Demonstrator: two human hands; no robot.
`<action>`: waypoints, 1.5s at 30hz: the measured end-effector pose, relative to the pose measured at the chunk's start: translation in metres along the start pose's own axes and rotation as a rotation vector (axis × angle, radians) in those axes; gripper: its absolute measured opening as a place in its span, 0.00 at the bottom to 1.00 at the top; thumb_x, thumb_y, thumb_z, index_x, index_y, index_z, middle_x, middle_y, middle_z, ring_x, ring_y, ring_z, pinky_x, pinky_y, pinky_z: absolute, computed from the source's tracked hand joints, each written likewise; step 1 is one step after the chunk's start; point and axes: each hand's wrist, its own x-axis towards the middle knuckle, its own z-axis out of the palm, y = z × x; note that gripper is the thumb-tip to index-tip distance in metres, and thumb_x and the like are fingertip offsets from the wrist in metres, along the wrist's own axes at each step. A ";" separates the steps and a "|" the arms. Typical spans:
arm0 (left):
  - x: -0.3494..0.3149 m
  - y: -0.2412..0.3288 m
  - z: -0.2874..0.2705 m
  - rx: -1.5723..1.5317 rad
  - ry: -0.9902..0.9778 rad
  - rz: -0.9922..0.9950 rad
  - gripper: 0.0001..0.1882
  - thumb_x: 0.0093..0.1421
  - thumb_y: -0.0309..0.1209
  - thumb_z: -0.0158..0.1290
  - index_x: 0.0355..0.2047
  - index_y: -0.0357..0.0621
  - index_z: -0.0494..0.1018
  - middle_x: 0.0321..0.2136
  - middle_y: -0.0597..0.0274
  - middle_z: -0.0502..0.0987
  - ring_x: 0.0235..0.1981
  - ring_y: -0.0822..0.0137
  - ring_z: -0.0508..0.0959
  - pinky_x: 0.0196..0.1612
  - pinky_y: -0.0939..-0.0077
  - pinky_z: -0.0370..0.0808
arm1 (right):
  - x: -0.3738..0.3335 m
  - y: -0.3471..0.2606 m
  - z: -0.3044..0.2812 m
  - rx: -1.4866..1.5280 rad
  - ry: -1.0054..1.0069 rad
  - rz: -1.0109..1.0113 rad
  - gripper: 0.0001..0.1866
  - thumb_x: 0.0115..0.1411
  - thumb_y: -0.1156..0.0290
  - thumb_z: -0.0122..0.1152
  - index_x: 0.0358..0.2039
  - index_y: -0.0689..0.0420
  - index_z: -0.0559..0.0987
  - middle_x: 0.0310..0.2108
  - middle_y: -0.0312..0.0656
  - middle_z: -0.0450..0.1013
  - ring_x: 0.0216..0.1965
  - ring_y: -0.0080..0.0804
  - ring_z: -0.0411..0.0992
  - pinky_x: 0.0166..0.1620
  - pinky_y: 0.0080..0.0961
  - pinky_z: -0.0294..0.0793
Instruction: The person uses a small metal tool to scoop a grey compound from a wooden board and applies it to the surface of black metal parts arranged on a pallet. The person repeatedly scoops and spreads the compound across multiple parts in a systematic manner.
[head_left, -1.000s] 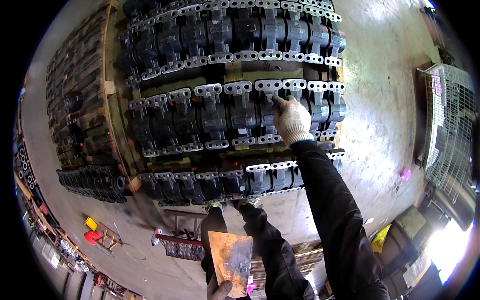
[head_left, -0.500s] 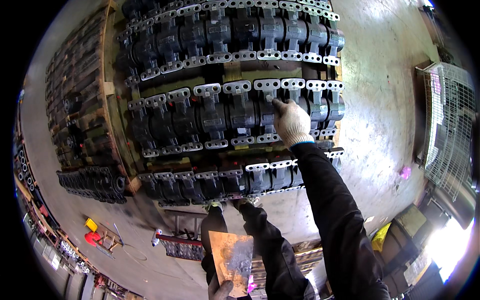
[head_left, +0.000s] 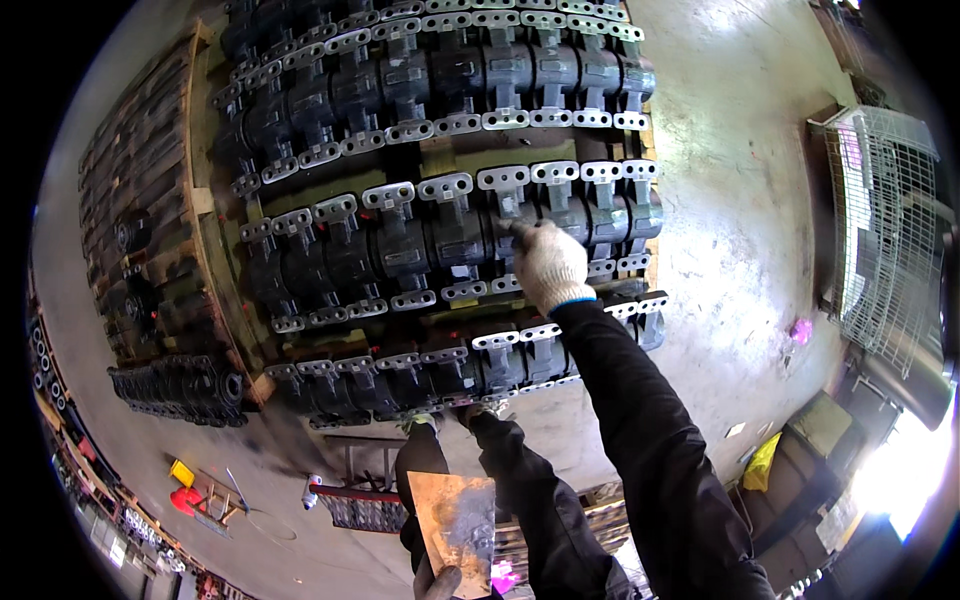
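Note:
My right hand [head_left: 553,265], in a white knitted glove with dark fingertips, reaches over a row of black cast rollers [head_left: 405,245] with bare-metal flanges. Its forefinger points at the body of one roller, just below a pale grey patch [head_left: 510,204] near the flange. The other fingers are curled under, so whatever they may hold is hidden. Low in the picture, my left hand [head_left: 438,582], dark-gloved, grips the bottom edge of a thin tan board [head_left: 440,505]. Dark grey paste is smeared over the right side of that board.
More roller rows lie beyond and nearer, resting on wooden pallets [head_left: 200,200]. A wire mesh cage [head_left: 885,220] stands at the right. Near my feet are a dark metal step [head_left: 360,505] and, farther left, a small stool [head_left: 215,505] with red and yellow things.
My right forefinger has moved from the grey patch by the flange a little nearer to me, onto the roller body. The whole view has shifted slightly. My left hand keeps its grip on the board.

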 end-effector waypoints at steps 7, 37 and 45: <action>-0.009 0.001 -0.010 0.015 -0.014 -0.021 0.32 0.64 0.35 0.58 0.66 0.36 0.63 0.47 0.57 0.78 0.40 0.61 0.80 0.40 0.68 0.79 | -0.127 -0.007 0.015 0.421 0.090 -0.103 0.18 0.61 0.70 0.62 0.52 0.45 0.83 0.34 0.53 0.76 0.34 0.55 0.78 0.35 0.44 0.78; -0.010 0.016 -0.056 0.059 -0.028 -0.024 0.32 0.64 0.32 0.59 0.65 0.32 0.64 0.52 0.55 0.78 0.48 0.61 0.81 0.50 0.68 0.78 | 0.018 0.005 0.003 0.116 0.318 0.001 0.10 0.63 0.65 0.61 0.44 0.47 0.85 0.41 0.52 0.76 0.43 0.52 0.79 0.44 0.45 0.79; -0.005 0.015 -0.044 -0.003 -0.018 -0.052 0.32 0.65 0.29 0.58 0.67 0.33 0.62 0.54 0.55 0.77 0.52 0.61 0.79 0.54 0.66 0.77 | 0.039 0.005 -0.002 -0.007 0.131 -0.002 0.12 0.65 0.63 0.57 0.46 0.46 0.85 0.39 0.54 0.78 0.42 0.53 0.79 0.45 0.44 0.80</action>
